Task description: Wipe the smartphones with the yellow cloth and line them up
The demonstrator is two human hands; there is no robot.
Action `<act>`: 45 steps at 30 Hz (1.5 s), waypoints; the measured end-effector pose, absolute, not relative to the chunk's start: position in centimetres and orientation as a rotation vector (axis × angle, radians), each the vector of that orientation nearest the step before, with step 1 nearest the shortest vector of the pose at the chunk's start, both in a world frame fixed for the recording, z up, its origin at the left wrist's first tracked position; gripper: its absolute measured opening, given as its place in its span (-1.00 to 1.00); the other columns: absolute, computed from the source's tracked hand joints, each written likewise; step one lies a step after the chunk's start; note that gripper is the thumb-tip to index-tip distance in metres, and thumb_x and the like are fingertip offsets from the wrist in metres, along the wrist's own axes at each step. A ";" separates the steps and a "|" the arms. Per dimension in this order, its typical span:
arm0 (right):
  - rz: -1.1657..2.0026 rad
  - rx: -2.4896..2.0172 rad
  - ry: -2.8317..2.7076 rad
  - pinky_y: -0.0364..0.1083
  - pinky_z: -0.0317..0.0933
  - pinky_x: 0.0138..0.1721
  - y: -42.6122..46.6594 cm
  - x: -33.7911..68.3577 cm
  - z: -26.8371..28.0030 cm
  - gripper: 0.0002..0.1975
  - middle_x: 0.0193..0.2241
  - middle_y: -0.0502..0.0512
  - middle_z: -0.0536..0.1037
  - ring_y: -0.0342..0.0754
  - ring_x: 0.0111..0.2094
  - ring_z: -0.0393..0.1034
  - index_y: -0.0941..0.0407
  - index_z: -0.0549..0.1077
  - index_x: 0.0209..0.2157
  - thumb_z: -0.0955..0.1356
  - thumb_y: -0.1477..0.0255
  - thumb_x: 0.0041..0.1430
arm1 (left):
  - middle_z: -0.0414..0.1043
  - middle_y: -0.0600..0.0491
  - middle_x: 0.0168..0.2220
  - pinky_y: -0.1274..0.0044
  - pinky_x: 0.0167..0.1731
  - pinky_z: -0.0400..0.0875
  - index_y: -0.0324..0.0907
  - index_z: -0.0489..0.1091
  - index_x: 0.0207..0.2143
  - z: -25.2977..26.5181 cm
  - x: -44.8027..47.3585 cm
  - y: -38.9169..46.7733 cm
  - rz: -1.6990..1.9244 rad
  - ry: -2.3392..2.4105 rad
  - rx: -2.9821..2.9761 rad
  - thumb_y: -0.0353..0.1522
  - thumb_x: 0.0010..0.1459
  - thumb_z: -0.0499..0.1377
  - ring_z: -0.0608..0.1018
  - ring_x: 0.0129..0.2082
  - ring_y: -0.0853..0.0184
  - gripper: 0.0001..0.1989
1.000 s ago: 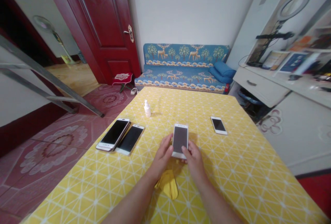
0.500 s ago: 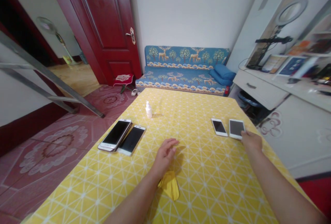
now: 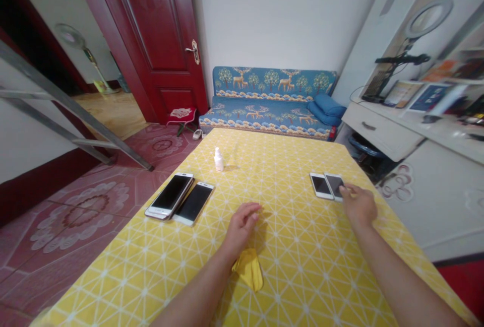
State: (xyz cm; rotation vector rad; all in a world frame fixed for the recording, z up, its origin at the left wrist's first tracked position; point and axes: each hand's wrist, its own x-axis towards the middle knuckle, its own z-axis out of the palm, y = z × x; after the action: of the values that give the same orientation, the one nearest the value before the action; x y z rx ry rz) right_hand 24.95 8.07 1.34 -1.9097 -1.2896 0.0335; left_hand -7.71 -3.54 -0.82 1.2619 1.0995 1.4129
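My right hand (image 3: 360, 206) is at the right edge of a white smartphone (image 3: 334, 186), thumb and fingers closed on that edge. Directly left of it lies a second white smartphone (image 3: 321, 186), the two side by side and nearly touching. My left hand (image 3: 242, 222) rests mid-table, holding nothing, its fingers loosely bent and the thumb apart. A folded yellow cloth (image 3: 249, 270) lies under and beside that wrist. Toward the left edge, a white phone (image 3: 172, 193) sits on top of another dark-edged one, partly hidden. Against them leans or lies one more white phone (image 3: 193, 203).
A small white bottle (image 3: 219, 159) stands upright on the yellow patterned tablecloth (image 3: 280, 166). Beyond the table is a blue sofa (image 3: 264, 110). A white cabinet (image 3: 434, 176) borders the right side, and a metal ladder (image 3: 86, 110) stands at the left.
My right hand has slid the smartphone leftward, up against the one beside it. The left hand stays where it was.
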 end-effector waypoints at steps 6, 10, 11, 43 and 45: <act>0.671 -1.375 -2.143 -0.13 0.20 -0.46 -0.3 11.7 3.1 -0.77 -0.42 0.01 0.53 -0.07 -0.46 0.37 0.06 0.52 -0.42 0.43 0.20 -0.10 | 0.43 -0.08 -0.05 0.37 -0.06 0.33 -0.13 0.50 -0.13 -1.1 -7.8 -3.5 1.390 1.109 1.124 -0.23 0.11 0.19 0.44 -0.04 0.17 -0.71; 0.577 -1.277 -2.512 -0.11 0.15 -0.49 -6.6 5.7 3.7 -0.48 -0.32 0.07 0.51 0.01 -0.42 0.40 0.06 0.46 -0.33 0.58 0.24 -0.43 | 0.48 -0.08 -0.13 0.40 -0.20 0.38 -0.17 0.48 -0.13 -1.0 -8.3 -3.7 1.441 1.162 1.030 -0.23 0.13 0.15 0.49 -0.15 0.19 -0.70; 0.512 -1.294 -2.534 -0.09 0.16 -0.47 -7.5 4.9 3.5 -0.49 -0.30 0.10 0.51 0.04 -0.40 0.41 0.07 0.45 -0.31 0.58 0.28 -0.40 | 0.50 -0.06 -0.17 0.40 -0.19 0.38 -0.17 0.49 -0.16 -0.9 -8.6 -3.8 1.485 1.206 1.041 -0.25 0.13 0.14 0.49 -0.17 0.20 -0.72; 0.931 -1.289 -1.035 -0.18 0.13 -0.58 -3.4 7.6 -0.6 -0.66 -0.60 -0.11 0.36 -0.16 -0.62 0.22 0.11 0.36 -0.41 0.33 0.09 0.10 | 0.14 -0.14 0.25 0.16 0.21 -0.01 -0.18 0.17 0.21 -0.5 -10.4 -3.3 1.157 1.812 2.030 -0.29 0.11 0.13 0.08 0.28 0.03 -0.40; 0.957 -1.278 -1.004 -0.18 0.13 -0.59 -3.4 7.6 -0.5 -0.66 -0.62 -0.12 0.36 -0.16 -0.64 0.23 0.11 0.36 -0.40 0.33 0.09 0.09 | 0.18 -0.22 0.20 0.17 0.18 0.05 -0.26 0.09 0.24 -0.5 -11.1 -3.0 0.980 2.013 2.047 -0.27 0.07 0.15 0.17 0.23 0.00 -0.31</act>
State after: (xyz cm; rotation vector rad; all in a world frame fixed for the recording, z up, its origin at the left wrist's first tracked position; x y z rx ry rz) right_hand 7.58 -3.36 -0.52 -1.2776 -1.0042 0.9573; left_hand -11.10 -2.96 -0.46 2.0472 2.0126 0.9805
